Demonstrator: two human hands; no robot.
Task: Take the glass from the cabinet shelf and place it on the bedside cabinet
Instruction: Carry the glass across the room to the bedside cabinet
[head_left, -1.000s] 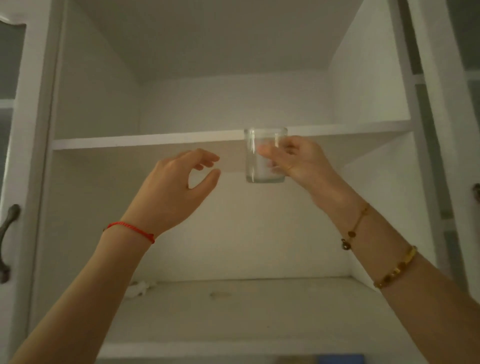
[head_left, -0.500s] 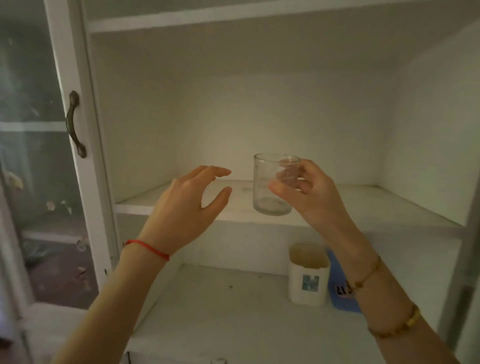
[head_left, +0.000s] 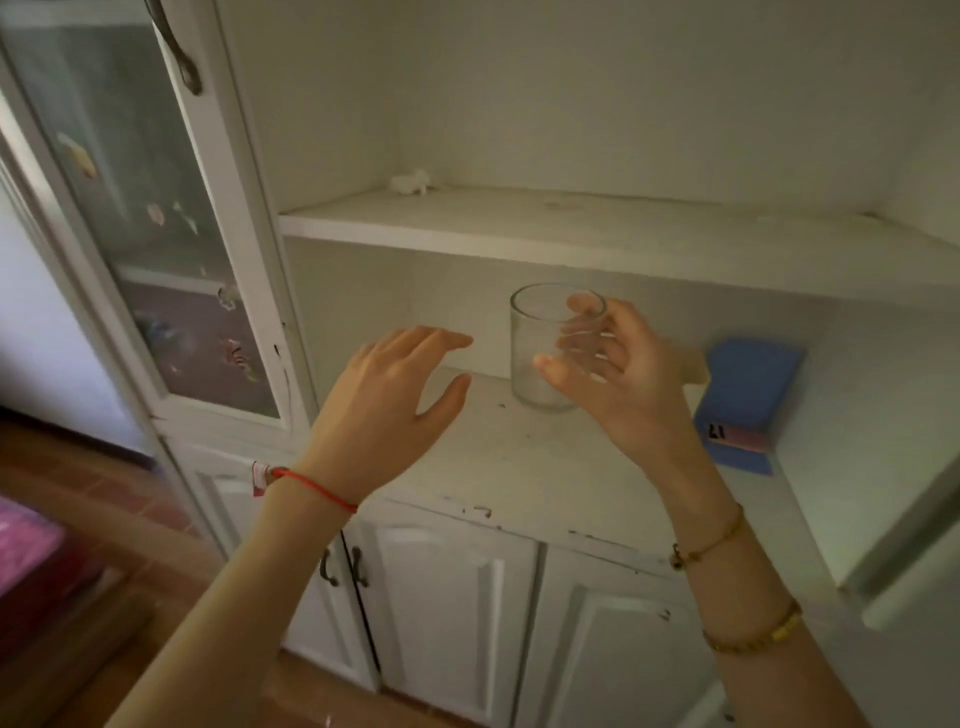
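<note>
A clear, empty drinking glass (head_left: 540, 343) is upright in my right hand (head_left: 618, 374), whose thumb and fingers wrap its right side. The glass hangs in front of the white cabinet's lowest open shelf (head_left: 509, 467). My left hand (head_left: 395, 400) hovers just left of the glass with fingers spread and holds nothing; a red string circles its wrist. No bedside cabinet is identifiable in view.
A blue box (head_left: 743, 400) stands on the lower shelf at the right. A small white object (head_left: 410, 182) lies on the upper shelf (head_left: 467, 228). An open glass door (head_left: 156, 234) stands at the left, closed lower doors (head_left: 447, 613) below, wooden floor and a pink thing (head_left: 26, 540) lower left.
My right hand has carried the glass down from the top shelf past the middle one. My view has tilted downward with it. My left hand has followed alongside, still spread.
</note>
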